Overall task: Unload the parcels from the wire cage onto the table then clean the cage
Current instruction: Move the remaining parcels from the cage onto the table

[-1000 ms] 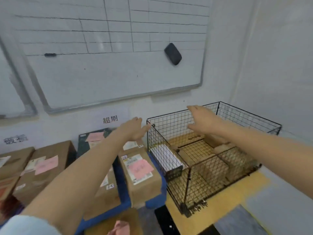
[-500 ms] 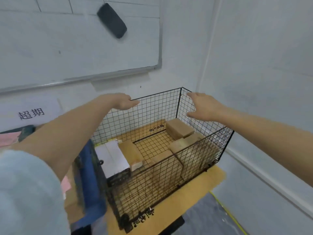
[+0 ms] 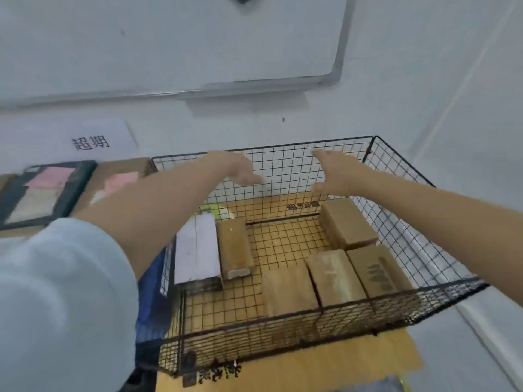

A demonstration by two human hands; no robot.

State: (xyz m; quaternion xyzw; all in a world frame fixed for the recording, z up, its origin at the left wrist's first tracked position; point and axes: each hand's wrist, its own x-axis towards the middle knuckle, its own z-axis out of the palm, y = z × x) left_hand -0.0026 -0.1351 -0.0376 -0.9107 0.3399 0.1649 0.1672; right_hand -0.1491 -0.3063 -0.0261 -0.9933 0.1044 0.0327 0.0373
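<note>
Far left, a dark tray (image 3: 70,190) carries pink notes, and just beside it sits a labelled brown box (image 3: 119,176) with a pink slip on top. On the wall above them are a paper sign (image 3: 93,141) and a whiteboard (image 3: 169,52).

Now the pale blue sleeve (image 3: 62,292), arm stretched forward, and the left hand (image 3: 236,168) hangs over the wire cage (image 3: 283,326) near its far wall. Its palm is down, fingers straight and relaxed, nothing in it.

Below, along the cage's left wall, a white parcel (image 3: 196,250) lies flat, with a narrow brown parcel (image 3: 235,247) touching its right side.

Across to the right hand (image 3: 336,174), which is also above the far side of the cage, fingers spread, thumb out, gripping nothing. The two hands are apart, with back mesh showing between them. I can't tell whether either one touches that mesh.

Under the right forearm, a far brown parcel (image 3: 346,224) sits against the cage's right wall. Along the near wall, three more stand side by side: the left carton (image 3: 288,290), the middle carton (image 3: 334,275) and the right carton (image 3: 376,270), the last one in the near right corner.

The cage itself stands on a yellow surface (image 3: 311,372), with a blue bin (image 3: 152,292) just beside its left wall.
</note>
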